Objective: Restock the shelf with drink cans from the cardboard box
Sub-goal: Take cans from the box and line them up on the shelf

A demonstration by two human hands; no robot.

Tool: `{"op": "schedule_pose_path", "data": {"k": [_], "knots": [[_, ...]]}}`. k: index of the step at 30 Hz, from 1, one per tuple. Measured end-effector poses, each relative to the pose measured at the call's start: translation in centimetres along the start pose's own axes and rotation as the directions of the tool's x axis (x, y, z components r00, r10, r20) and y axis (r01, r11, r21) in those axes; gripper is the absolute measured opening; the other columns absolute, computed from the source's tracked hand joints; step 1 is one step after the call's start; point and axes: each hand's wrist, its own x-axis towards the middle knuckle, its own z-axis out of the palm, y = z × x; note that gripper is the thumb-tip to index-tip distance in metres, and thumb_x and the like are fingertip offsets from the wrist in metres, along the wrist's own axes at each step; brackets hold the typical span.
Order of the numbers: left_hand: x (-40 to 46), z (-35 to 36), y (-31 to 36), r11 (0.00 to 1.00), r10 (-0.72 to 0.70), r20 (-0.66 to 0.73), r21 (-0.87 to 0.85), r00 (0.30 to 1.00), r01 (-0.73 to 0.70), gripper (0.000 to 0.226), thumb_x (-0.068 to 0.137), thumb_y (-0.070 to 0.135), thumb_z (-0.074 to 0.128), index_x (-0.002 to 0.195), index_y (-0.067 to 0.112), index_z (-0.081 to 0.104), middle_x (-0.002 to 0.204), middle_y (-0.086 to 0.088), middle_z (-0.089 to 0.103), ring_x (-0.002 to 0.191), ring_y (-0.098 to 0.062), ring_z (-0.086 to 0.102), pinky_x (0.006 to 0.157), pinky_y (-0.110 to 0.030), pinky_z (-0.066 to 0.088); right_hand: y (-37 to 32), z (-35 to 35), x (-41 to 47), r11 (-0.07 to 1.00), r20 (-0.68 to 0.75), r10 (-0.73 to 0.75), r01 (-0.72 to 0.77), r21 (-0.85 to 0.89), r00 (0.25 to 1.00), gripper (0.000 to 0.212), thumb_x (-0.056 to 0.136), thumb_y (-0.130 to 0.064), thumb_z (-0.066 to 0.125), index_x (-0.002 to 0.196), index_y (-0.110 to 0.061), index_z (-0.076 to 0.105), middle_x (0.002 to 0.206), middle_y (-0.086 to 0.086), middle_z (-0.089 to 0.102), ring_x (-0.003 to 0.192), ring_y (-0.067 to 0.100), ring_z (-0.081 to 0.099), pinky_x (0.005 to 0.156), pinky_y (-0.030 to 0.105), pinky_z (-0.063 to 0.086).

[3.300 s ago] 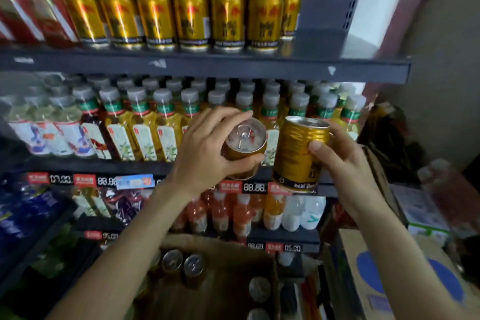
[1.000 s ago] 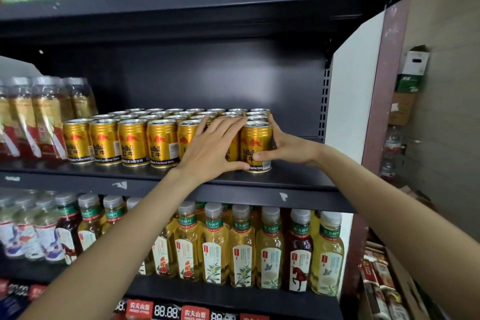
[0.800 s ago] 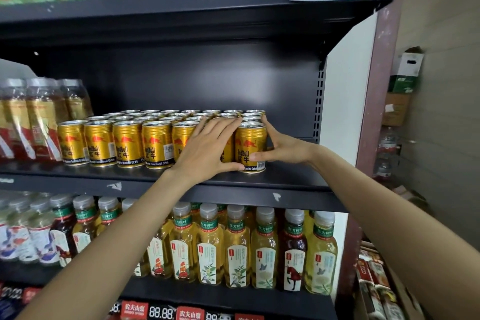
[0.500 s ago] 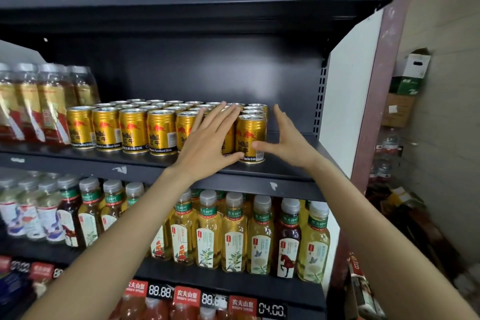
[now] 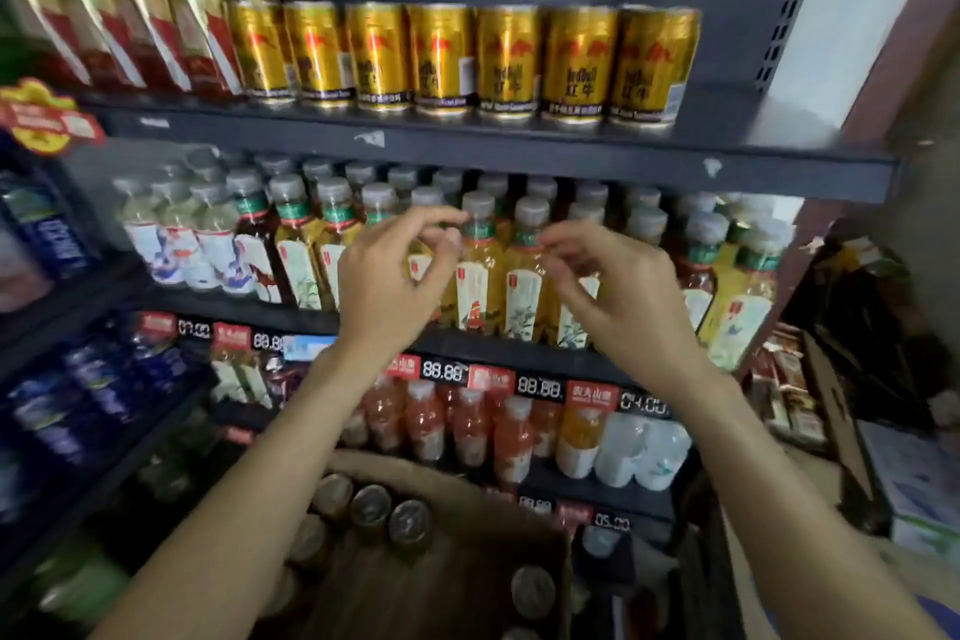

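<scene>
A row of gold drink cans (image 5: 509, 60) stands along the front of the upper dark shelf (image 5: 493, 153). My left hand (image 5: 395, 276) and my right hand (image 5: 613, 296) hang in the air in front of the tea bottles one level down, fingers loosely curled and holding nothing. Below them the open cardboard box (image 5: 467, 509) shows several can tops (image 5: 371, 507) along its left side and one more can top (image 5: 532, 592) at its right.
Yellow tea bottles (image 5: 524, 276) fill the middle shelf, red and white drink bottles (image 5: 467, 431) the one below. Tall gold-and-red bottles (image 5: 130, 10) stand left of the cans. Blue packs (image 5: 78, 405) sit far left. More boxes (image 5: 919, 483) lie on the floor at right.
Both hands have let go of the cans on the upper shelf and dropped to the level of the tea bottles. The view has tilted down, bringing the cardboard box back in sight.
</scene>
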Motion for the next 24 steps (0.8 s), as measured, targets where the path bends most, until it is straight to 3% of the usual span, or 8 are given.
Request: {"op": "schedule_pose_path", "data": {"k": [4,7,12,14,16,20,22,24], "knots": [[-9.6,-3.6,-5.4,0.98,-0.136,0.138,0.162,0.981,0.113,0.022,0.09,0.031,0.051,0.095,0.022,0.07,0.074,0.009,0.069,0.062,-0.001,0.06,0.056,-0.024,0.047,-0.5,8.6,-9.1,0.985,0.265,0.166,-0.148,-0.087,0.95,0.023,0.085,-0.027,0.053,0.105,-0.021,0.064,0.082,0.002,0.071,0.065,0.022,0.066,0.054,0.032,0.051],[-16.9,-6.2,-9.8,0.939,-0.283,0.313,0.284,0.907,0.194,0.023,0.086,0.034,0.051,0.096,0.023,0.069,0.08,0.005,0.071,0.067,-0.008,0.063,0.058,-0.027,0.048,-1.0,14.6,-15.8,0.918,0.387,0.388,-0.387,-0.086,0.836,0.027,0.08,-0.028,0.051,0.103,-0.022,0.066,0.086,0.005,0.071,0.074,0.03,0.067,0.06,0.041,0.053],[-26.2,-8.9,-16.2,0.779,-0.616,0.56,0.537,0.554,0.323,0.034,0.084,0.027,0.064,0.117,0.02,0.061,0.116,-0.003,0.061,0.11,-0.023,0.055,0.079,-0.028,0.043,-1.7,22.8,-22.2,0.834,0.559,0.539,-0.495,-0.245,0.631,0.036,0.085,-0.019,0.056,0.121,-0.022,0.057,0.116,0.006,0.061,0.106,0.029,0.058,0.08,0.04,0.05],[-28.3,-9.0,-17.6,0.773,-0.628,0.589,0.549,0.509,0.318,0.044,0.081,0.028,0.068,0.122,0.018,0.056,0.122,-0.007,0.058,0.116,-0.027,0.051,0.088,-0.036,0.045,-1.8,25.6,-23.0,0.808,0.607,0.579,-0.485,-0.336,0.545,0.047,0.086,-0.018,0.057,0.132,-0.018,0.047,0.128,0.008,0.052,0.119,0.031,0.048,0.092,0.039,0.045],[-29.5,-7.8,-18.9,0.79,-0.595,0.621,0.57,0.51,0.227,0.052,0.079,0.033,0.068,0.127,0.019,0.052,0.122,-0.006,0.058,0.119,-0.029,0.049,0.096,-0.04,0.04,-1.4,28.1,-23.3,0.782,0.63,0.615,-0.469,-0.409,0.475,0.057,0.086,-0.021,0.06,0.138,-0.015,0.038,0.136,0.009,0.044,0.127,0.032,0.04,0.104,0.04,0.036],[-30.7,-3.6,-21.2,0.791,-0.591,0.658,0.585,0.466,0.178,0.065,0.081,0.038,0.065,0.138,0.02,0.039,0.143,-0.005,0.041,0.136,-0.025,0.029,0.109,-0.038,0.027,0.0,31.9,-23.0,0.727,0.599,0.681,-0.488,-0.484,0.421,0.068,0.084,-0.028,0.064,0.141,-0.02,0.029,0.139,0.008,0.035,0.126,0.034,0.037,0.098,0.047,0.04],[-31.2,-1.7,-22.5,0.788,-0.591,0.687,0.603,0.423,0.123,0.071,0.082,0.04,0.062,0.142,0.02,0.031,0.146,-0.003,0.034,0.139,-0.022,0.021,0.112,-0.037,0.02,0.9,33.3,-22.9,0.688,0.552,0.724,-0.486,-0.539,0.413,0.074,0.083,-0.037,0.064,0.143,-0.022,0.025,0.14,0.009,0.034,0.125,0.035,0.037,0.097,0.049,0.04],[-31.6,-0.3,-23.5,0.775,-0.592,0.707,0.631,0.386,0.033,0.075,0.084,0.042,0.06,0.145,0.02,0.023,0.147,-0.002,0.031,0.139,-0.021,0.019,0.112,-0.038,0.015,1.7,34.6,-23.0,0.629,0.518,0.777,-0.492,-0.602,0.359,0.082,0.081,-0.046,0.064,0.145,-0.021,0.019,0.14,0.012,0.035,0.125,0.034,0.039,0.096,0.047,0.042]]}}
